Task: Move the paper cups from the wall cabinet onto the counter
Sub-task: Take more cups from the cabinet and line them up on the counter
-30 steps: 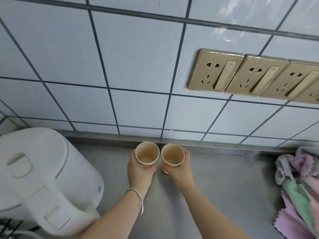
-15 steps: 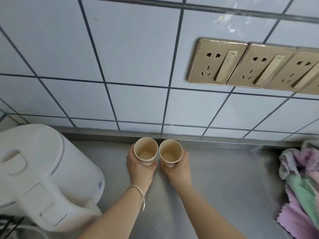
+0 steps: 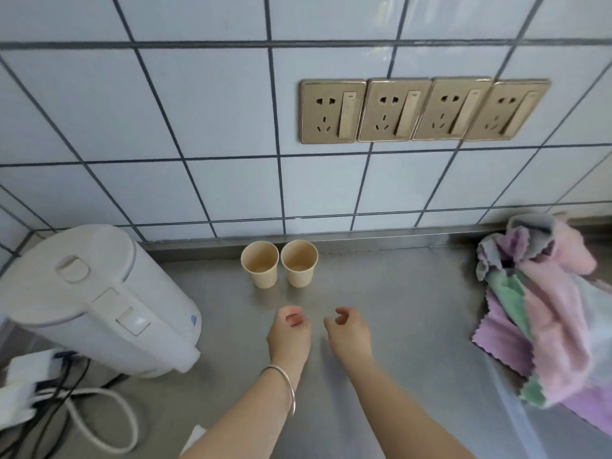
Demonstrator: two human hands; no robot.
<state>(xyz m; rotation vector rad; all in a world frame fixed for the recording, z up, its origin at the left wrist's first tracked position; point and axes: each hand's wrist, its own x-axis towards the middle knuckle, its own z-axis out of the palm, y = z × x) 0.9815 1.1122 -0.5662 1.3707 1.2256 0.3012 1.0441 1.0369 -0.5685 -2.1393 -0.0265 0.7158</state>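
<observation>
Two beige paper cups stand upright side by side on the steel counter [image 3: 397,309], close to the tiled wall: the left cup [image 3: 260,265] and the right cup [image 3: 299,262]. Both look empty. My left hand [image 3: 288,336], with a silver bangle on its wrist, hovers a little nearer to me than the left cup, fingers loosely curled, holding nothing. My right hand [image 3: 349,332] is level with it below the right cup, fingers also loosely curled and empty. Neither hand touches a cup. The wall cabinet is out of view.
A white electric kettle [image 3: 96,299] stands at the left, with cables [image 3: 76,402] in front of it. A heap of pink, purple and green cloths [image 3: 543,309] lies at the right. Several gold wall sockets [image 3: 420,109] sit on the tiles above.
Both hands have let go of the cups and drawn back toward me. The cups now stand free on the counter. The camera has pulled back and tilted.
</observation>
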